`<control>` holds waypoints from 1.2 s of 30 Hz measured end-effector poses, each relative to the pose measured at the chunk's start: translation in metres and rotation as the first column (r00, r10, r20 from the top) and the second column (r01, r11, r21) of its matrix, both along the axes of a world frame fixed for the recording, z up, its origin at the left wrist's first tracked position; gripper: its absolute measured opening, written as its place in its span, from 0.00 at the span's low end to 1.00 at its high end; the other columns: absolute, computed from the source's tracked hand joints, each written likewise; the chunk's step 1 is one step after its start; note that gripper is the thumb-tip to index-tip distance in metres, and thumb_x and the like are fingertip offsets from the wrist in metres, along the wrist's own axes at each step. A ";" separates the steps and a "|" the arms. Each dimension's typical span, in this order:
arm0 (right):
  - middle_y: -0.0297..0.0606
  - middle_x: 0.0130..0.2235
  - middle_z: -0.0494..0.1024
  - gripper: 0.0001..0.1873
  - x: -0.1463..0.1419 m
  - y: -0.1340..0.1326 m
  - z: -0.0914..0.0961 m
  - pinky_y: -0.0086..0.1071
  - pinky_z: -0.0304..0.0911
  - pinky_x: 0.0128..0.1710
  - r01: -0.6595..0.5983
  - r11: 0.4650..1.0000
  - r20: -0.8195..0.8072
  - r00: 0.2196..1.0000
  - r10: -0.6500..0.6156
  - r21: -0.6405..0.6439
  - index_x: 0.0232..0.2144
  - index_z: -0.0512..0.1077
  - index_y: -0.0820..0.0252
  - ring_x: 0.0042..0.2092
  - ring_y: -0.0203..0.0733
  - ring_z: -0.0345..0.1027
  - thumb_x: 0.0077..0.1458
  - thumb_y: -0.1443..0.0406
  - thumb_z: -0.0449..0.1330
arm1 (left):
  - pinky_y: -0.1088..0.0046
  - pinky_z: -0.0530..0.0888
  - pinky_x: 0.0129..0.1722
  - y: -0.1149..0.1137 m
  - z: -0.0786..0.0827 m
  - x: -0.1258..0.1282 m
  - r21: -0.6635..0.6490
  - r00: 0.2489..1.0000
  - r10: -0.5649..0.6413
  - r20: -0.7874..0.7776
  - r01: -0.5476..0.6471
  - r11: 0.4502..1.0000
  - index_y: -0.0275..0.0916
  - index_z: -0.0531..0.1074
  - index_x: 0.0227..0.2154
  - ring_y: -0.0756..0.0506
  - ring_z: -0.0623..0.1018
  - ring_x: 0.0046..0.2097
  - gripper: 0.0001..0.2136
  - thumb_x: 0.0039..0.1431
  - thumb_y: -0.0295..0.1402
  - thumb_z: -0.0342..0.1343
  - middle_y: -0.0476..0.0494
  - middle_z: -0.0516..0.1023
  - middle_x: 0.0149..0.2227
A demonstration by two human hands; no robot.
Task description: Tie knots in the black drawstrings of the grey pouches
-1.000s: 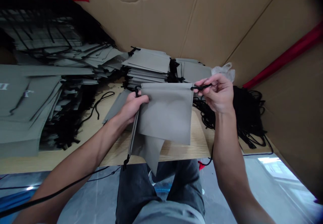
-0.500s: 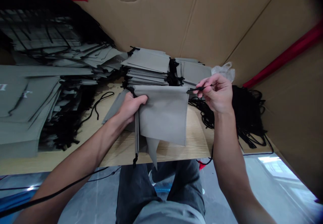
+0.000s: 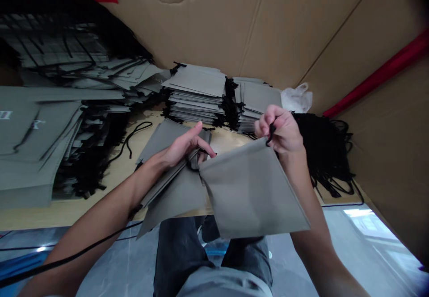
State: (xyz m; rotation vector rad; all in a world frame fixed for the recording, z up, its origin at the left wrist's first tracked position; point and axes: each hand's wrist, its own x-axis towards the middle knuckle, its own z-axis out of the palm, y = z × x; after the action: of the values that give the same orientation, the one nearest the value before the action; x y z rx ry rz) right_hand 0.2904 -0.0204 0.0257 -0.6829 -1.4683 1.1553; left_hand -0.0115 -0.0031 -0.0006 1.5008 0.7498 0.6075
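There are two neat central stacks of grey pouches [image 3: 199, 81] [image 3: 263, 97] and one plastic bag [image 3: 297, 98].

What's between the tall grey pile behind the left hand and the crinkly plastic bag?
Black cord ends, then another grey pile, show there in the head view.

Right hand [image 3: 283, 129] has a gray pouch [image 3: 254, 190] by its black cord [image 3: 271, 131], left hand [image 3: 182, 147] has more pouches [image 3: 179, 194] hanging. Pouch stack [image 3: 199, 82] far middle, black cord pile [image 3: 311, 149] off right.
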 end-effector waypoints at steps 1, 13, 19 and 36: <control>0.29 0.23 0.71 0.31 -0.007 0.000 -0.002 0.30 0.60 0.23 -0.042 0.998 0.018 0.999 0.042 -0.037 0.28 0.67 0.54 0.24 0.35 0.64 0.47 0.41 0.78 | 0.67 0.74 0.26 0.000 0.001 0.003 -0.014 0.998 -0.048 0.027 0.048 0.999 0.35 0.87 0.29 0.45 0.76 0.22 0.43 0.65 0.70 0.41 0.33 0.82 0.24; 0.32 0.29 0.81 0.19 -0.056 0.001 -0.029 0.28 0.69 0.31 -0.201 0.966 0.145 0.964 0.225 -0.164 0.35 0.81 0.60 0.29 0.35 0.74 0.53 0.54 0.79 | 0.76 0.63 0.21 -0.017 -0.004 0.019 0.031 0.984 -0.095 0.148 0.091 0.995 0.36 0.85 0.39 0.55 0.68 0.18 0.19 0.61 0.49 0.70 0.45 0.84 0.30; 0.33 0.28 0.80 0.17 -0.056 0.004 -0.032 0.27 0.65 0.30 -0.198 0.969 0.161 0.962 0.221 -0.146 0.35 0.81 0.61 0.29 0.33 0.70 0.56 0.55 0.78 | 0.78 0.67 0.23 -0.016 -0.007 0.020 0.079 0.984 -0.082 0.159 0.070 0.994 0.34 0.86 0.37 0.55 0.70 0.20 0.16 0.62 0.45 0.71 0.45 0.84 0.30; 0.32 0.27 0.79 0.19 -0.061 0.001 -0.031 0.30 0.69 0.32 -0.206 0.968 0.132 0.965 0.225 -0.144 0.34 0.77 0.61 0.28 0.36 0.74 0.59 0.53 0.75 | 0.77 0.72 0.27 -0.010 -0.005 0.016 0.086 0.972 -0.164 0.171 0.151 0.985 0.31 0.85 0.39 0.53 0.74 0.22 0.21 0.64 0.49 0.69 0.44 0.82 0.27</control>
State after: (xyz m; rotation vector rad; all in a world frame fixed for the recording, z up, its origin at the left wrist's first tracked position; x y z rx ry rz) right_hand 0.2297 -0.0199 -0.0054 -0.7224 -1.6336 1.4028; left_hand 0.0042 -0.0134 -0.0053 1.5337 0.4707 0.6441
